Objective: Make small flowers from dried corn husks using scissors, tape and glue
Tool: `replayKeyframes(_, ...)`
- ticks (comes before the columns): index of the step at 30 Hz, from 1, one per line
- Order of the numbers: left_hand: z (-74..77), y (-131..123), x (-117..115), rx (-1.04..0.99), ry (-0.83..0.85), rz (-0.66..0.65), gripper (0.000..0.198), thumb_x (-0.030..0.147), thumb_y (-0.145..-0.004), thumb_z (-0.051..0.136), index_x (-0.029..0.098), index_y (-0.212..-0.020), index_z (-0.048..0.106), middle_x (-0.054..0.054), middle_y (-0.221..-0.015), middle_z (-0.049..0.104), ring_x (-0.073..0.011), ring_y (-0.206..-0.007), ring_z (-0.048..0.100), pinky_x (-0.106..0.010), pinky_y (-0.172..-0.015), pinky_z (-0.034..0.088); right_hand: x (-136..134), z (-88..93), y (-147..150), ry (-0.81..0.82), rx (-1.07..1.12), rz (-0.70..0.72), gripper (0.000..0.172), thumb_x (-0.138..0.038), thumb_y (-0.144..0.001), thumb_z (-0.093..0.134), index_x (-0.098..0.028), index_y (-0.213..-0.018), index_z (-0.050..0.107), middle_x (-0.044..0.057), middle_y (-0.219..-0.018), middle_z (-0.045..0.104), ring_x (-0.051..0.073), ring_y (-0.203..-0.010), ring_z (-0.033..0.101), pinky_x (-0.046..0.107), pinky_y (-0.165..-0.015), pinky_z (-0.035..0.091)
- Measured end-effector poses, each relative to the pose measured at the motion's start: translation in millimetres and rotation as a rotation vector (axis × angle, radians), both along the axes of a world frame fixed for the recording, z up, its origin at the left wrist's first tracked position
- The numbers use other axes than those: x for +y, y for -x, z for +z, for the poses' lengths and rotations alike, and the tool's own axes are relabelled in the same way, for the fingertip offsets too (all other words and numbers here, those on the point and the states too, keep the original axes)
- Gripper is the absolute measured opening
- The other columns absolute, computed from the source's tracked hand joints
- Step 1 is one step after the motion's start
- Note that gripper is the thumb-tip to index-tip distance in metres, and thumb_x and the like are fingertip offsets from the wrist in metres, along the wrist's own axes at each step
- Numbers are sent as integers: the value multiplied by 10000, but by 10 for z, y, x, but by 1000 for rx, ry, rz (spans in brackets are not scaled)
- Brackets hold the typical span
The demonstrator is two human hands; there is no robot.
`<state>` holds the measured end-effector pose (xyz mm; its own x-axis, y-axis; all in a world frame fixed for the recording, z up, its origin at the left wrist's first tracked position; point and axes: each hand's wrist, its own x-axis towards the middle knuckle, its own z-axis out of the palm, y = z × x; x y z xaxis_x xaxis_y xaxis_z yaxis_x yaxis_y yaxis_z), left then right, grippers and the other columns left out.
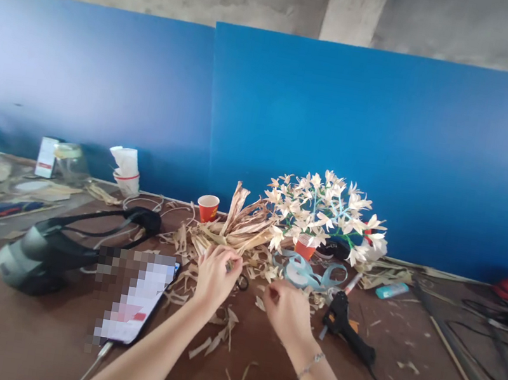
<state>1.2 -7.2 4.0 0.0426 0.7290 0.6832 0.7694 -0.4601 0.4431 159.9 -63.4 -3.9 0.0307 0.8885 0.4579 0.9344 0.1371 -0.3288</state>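
Note:
My left hand (215, 277) is closed, its fingers pinched on dried corn husk strips at the near edge of a husk pile (233, 228). My right hand (285, 310) is curled closed just to the right, knuckles up; what it pinches is hidden. Scissors (242, 281) lie partly hidden between my hands. Behind stands a bouquet of pale husk flowers (323, 210) in a red cup (305, 248), with light blue ribbon (308, 272) at its foot.
A black glue gun (345, 326) lies right of my right hand, its cord trailing forward. A phone (137, 300) and a black headset (46, 250) lie at the left. A red paper cup (207, 208), bottles, and husk scraps litter the brown table. Blue panels stand behind.

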Motion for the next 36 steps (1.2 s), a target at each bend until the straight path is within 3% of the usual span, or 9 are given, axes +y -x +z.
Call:
replayKeyframes(5, 16, 28, 24, -27, -39, 11, 198, 281, -794, 506, 196, -635, 586, -26, -776, 638, -195, -819, 544, -319, -753, 364, -28, 33, 32, 116, -82, -22, 121, -227, -755, 511, -191, -673, 592, 47, -745, 613, 162, -683, 564, 233, -575, 340)
replayKeyframes(9, -2, 13, 25, -38, -56, -26, 223, 288, -792, 511, 193, -603, 583, -26, -758, 629, -185, -795, 541, -316, -764, 378, -118, 74, 155, 109, -82, 347, 106, -181, -714, 535, -212, -794, 598, 24, -857, 582, 148, -806, 535, 213, -679, 373)
replayKeyframes(11, -16, 14, 39, -46, -56, -44, 221, 289, -790, 513, 190, -607, 589, -27, -751, 626, -181, -780, 536, -319, -769, 385, -148, 57, 221, 137, -113, 434, 128, -177, -702, 542, -215, -806, 606, 20, -851, 576, 149, -809, 523, 217, -694, 375)
replayKeyframes(15, -41, 15, 68, -67, -49, -88, 223, 293, -794, 505, 188, -623, 604, -29, -726, 619, -177, -756, 532, -324, -761, 401, -123, -24, 289, 158, -172, 395, 114, -133, -713, 504, -189, -726, 602, 33, -790, 582, 155, -779, 518, 229, -687, 372)
replayKeyframes(20, -40, 17, 72, -79, 22, -226, 227, 266, -809, 475, 185, -656, 622, -37, -744, 627, -181, -773, 541, -324, -751, 415, -45, -62, 196, 140, -39, 308, 139, -104, -719, 472, -178, -754, 584, 26, -787, 591, 139, -748, 535, 212, -673, 386)
replayKeyframes(23, -34, 24, 70, -81, 52, -292, 210, 237, -808, 470, 191, -688, 635, -34, -761, 637, -180, -780, 547, -326, -753, 418, -50, -40, 148, 144, -11, 343, 142, -109, -714, 490, -187, -770, 594, 19, -813, 590, 134, -759, 538, 207, -684, 392)
replayKeyframes(26, -32, 26, 72, -84, 49, -293, 201, 217, -799, 475, 192, -686, 639, -33, -750, 640, -180, -767, 550, -334, -757, 419, -76, -26, 182, 139, -89, 433, 120, -178, -726, 539, -212, -807, 620, 15, -838, 583, 148, -797, 530, 224, -711, 393)
replayKeyframes(31, -33, 15, 73, -99, 44, -271, 184, 218, -790, 488, 191, -687, 638, -38, -746, 643, -190, -786, 553, -333, -744, 429, -71, -62, 299, 107, -281, 443, 135, -186, -771, 502, -174, -695, 613, 43, -774, 580, 172, -770, 517, 261, -689, 394)
replayKeyframes(36, -16, 19, 63, -107, 65, -300, 175, 203, -782, 494, 189, -677, 633, -37, -744, 639, -191, -781, 554, -343, -756, 426, -37, -106, 278, 97, -133, 393, 103, -113, -717, 503, -166, -698, 589, 39, -770, 586, 159, -755, 531, 244, -686, 403)
